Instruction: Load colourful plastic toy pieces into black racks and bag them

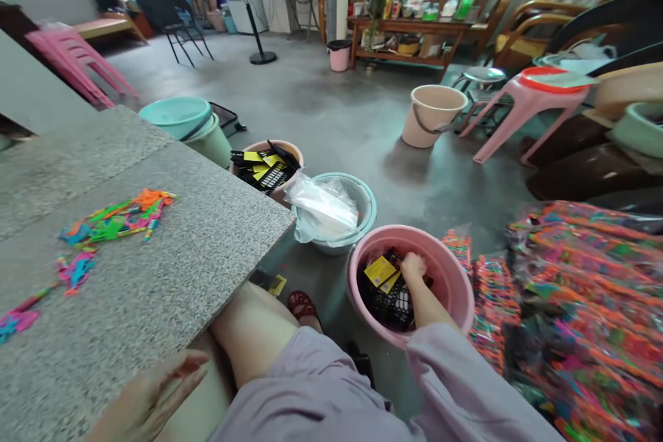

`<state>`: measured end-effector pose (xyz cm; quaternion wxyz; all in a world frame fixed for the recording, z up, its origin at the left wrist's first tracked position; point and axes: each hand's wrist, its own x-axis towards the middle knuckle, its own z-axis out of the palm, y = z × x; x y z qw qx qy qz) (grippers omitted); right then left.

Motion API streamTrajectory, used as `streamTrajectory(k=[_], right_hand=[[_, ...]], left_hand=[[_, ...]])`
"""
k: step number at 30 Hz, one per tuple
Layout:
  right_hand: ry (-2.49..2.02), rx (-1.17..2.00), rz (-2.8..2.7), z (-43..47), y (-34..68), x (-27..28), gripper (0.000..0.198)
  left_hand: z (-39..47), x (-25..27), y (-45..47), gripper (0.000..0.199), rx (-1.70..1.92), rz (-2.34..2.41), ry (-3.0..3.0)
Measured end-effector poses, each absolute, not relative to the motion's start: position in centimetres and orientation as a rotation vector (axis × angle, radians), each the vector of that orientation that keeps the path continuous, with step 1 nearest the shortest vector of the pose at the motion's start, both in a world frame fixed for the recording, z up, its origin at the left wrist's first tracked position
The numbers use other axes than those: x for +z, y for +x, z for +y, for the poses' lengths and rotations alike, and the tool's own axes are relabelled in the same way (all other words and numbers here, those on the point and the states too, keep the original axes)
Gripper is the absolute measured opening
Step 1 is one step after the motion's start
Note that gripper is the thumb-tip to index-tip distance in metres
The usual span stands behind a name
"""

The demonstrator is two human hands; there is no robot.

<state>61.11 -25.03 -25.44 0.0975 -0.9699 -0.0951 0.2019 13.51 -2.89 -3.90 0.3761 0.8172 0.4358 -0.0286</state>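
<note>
My right hand (413,266) reaches down into a large pink bucket (445,255) on the floor. It touches black plastic pieces with grid patterns (396,307); its fingertips are hidden among them. Yellow cards (380,271) lie with these pieces, left of the hand. At the lower left, by the near edge of the speckled stone table (217,235), hangs my left hand (166,390). Its fingers are loosely bent and apart from the thumb, with nothing in them. On the tabletop lie bright strings of small plastic shapes (117,221).
A light blue basin (369,204) with clear plastic bags stands beyond the pink bucket. Another bucket (295,152) holds more black pieces and yellow cards. Packed colourful bundles (595,304) are piled at right. Farther off stand a beige bucket (425,117) and a pink stool (533,100).
</note>
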Motion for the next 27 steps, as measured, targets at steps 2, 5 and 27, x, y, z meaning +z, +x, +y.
streamTrajectory(k=[2,5,27], right_hand=[[-2.856,0.556,-0.227,-26.4,61.1,-25.5,0.026],[-2.75,0.505,-0.202,-29.8,61.0,-25.0,0.028],[-0.816,0.519,-2.242,2.5,32.6,-9.4,0.046]], left_hand=[[-3.3,-4.7,12.4,0.05,-0.067,1.193,2.016],[-4.5,-5.7,13.3,0.05,-0.098,1.158,1.923],[-1.8,-8.5,4.7,0.048,0.738,1.683,2.441]])
